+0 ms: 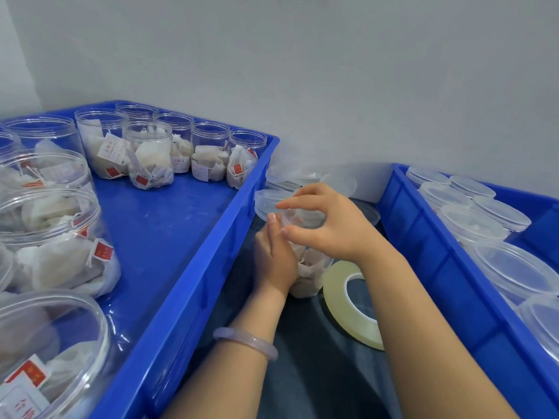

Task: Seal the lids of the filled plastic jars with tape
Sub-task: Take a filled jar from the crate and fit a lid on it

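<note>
A clear plastic jar (311, 267) filled with white tea bags stands on the dark surface between two blue crates. My left hand (273, 258) grips the jar's side. My right hand (326, 222) curls over its clear lid (302, 217) from above, fingers round the rim. A roll of clear tape (338, 300) leans beside the jar on its right, partly behind my right forearm.
The blue crate (193, 267) on the left holds several open jars of tea bags (148, 155). The blue crate (423, 252) on the right holds several lidded jars (514, 267). Loose clear lids (287, 179) are piled behind the jar against the grey wall.
</note>
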Motion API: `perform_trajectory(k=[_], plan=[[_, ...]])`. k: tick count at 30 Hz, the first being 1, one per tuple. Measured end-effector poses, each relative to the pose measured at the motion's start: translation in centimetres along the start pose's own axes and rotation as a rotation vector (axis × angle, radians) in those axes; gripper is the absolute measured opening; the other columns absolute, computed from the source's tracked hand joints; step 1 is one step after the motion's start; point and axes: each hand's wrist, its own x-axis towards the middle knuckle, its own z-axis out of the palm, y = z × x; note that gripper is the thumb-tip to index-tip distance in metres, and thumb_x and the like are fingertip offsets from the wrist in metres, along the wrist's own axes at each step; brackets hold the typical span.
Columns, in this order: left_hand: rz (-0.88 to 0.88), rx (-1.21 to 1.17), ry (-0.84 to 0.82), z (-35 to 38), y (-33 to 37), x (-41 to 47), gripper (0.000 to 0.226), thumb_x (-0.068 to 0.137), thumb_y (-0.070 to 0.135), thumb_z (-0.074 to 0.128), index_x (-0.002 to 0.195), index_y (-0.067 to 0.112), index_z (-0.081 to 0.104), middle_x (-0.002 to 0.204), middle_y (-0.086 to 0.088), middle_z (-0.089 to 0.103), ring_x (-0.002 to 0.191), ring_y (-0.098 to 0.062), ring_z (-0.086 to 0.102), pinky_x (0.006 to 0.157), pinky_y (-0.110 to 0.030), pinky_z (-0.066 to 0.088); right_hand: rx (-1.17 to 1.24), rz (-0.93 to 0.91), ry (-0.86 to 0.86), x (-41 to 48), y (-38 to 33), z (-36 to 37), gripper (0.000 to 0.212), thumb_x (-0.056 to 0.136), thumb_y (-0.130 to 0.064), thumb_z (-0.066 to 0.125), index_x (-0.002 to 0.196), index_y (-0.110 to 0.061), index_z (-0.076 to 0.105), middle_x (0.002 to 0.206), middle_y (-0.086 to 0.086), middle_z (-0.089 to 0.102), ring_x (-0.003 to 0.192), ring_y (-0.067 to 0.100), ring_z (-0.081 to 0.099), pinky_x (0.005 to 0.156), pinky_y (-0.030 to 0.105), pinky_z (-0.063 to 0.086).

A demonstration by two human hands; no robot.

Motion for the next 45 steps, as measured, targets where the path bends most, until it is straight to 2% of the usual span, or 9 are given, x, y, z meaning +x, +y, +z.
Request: perform_trajectory(k=[9,17,20,26,34,36,38,43,45], plan=[[0.008,0.025,0.033,0.5,-0.4,0.0,0.047,0.102,0.007,0.034,0.061,0.026,0.048,0.054,0.022,0.059,0.05,0.01,0.049,0.048,-0.008,0.035,-0.224,0.229,0.253,-0.2,-1.4,2.5,0.044,0.076,-0.06,0.059,0.119,-0.046,0.059,0.125,-0.01,0.049,0.119,0.017,0.045,0.081,0.029,0.033],[0.019,-0.028,0.024,0.2,0.3,-0.3,0.038,0.093,0.033,0.029,0.088,0.003,0.053,0.092,0.02,0.059,0.091,-0.006,0.056,0.06,-0.033,0.04,-0.104,0.092,0.143,-0.5,-1.1,0.4,0.045,0.074,-0.055,0.067,0.117,-0.042,0.064,0.124,-0.013,0.058,0.115,0.007,0.053,0.087,0.026,0.04],[0.006,0.03,0.005,-0.2,0.2,-0.1,0.044,0.092,0.035,0.027,0.068,0.04,0.064,0.059,0.017,0.064,0.055,0.001,0.057,0.052,-0.026,0.038,-0.156,0.061,0.186,-0.6,-1.1,0.9,0.044,0.074,-0.055,0.063,0.115,-0.039,0.066,0.123,-0.014,0.057,0.114,0.009,0.053,0.081,0.025,0.037],[-0.023,0.005,0.017,-0.2,0.6,-0.2,0.047,0.091,0.035,0.029,0.05,0.029,0.051,0.046,0.004,0.052,0.044,-0.008,0.041,0.049,-0.025,0.032,-0.132,0.072,-0.133,-0.5,-1.2,-1.2,0.056,0.076,-0.044,0.068,0.13,-0.041,0.054,0.142,-0.01,0.043,0.131,0.008,0.039,0.098,0.025,0.033],[0.032,0.228,0.015,-0.2,0.1,-0.6,0.014,0.091,0.02,0.049,0.079,0.018,0.054,0.074,0.009,0.054,0.077,-0.021,0.055,0.057,-0.001,0.033,-0.609,0.352,0.11,-3.9,-4.4,3.3,0.076,0.09,-0.068,0.03,0.147,-0.017,0.027,0.142,0.023,0.031,0.118,0.035,0.038,0.087,0.039,0.041],[-0.03,0.238,-0.037,-0.2,0.1,-0.8,0.046,0.083,0.04,0.042,0.109,0.006,0.059,0.101,0.006,0.056,0.1,-0.015,0.053,0.077,-0.001,0.034,-0.568,0.32,0.096,-4.3,-4.4,1.9,0.065,0.087,-0.065,0.04,0.131,-0.017,0.045,0.109,0.016,0.039,0.097,0.031,0.038,0.076,0.038,0.037],[-0.055,0.156,-0.03,-0.1,0.0,-0.6,0.041,0.088,0.041,0.039,0.104,0.013,0.063,0.098,0.018,0.061,0.1,-0.005,0.059,0.077,-0.001,0.035,-0.456,0.32,0.058,-4.0,-3.4,-0.5,0.054,0.077,-0.062,0.058,0.117,-0.025,0.055,0.097,0.004,0.031,0.095,0.026,0.038,0.074,0.035,0.035],[-0.226,-0.136,-0.188,-0.3,0.0,0.4,0.053,0.087,0.054,0.025,0.096,0.027,0.07,0.097,0.006,0.073,0.1,-0.009,0.066,0.089,-0.032,0.05,0.037,0.265,0.066,-2.3,-1.1,-0.8,0.073,0.06,-0.052,0.082,0.124,-0.03,0.054,0.133,-0.007,0.038,0.131,0.01,0.029,0.099,0.023,0.028],[-0.204,-0.115,-0.168,-0.3,-0.4,0.4,0.051,0.088,0.054,0.024,0.089,0.035,0.071,0.093,0.015,0.073,0.096,0.0,0.065,0.084,-0.024,0.05,0.187,0.237,0.193,-1.9,-0.9,1.0,0.071,0.064,-0.048,0.082,0.127,-0.028,0.056,0.138,-0.015,0.044,0.13,0.004,0.038,0.099,0.019,0.03]])
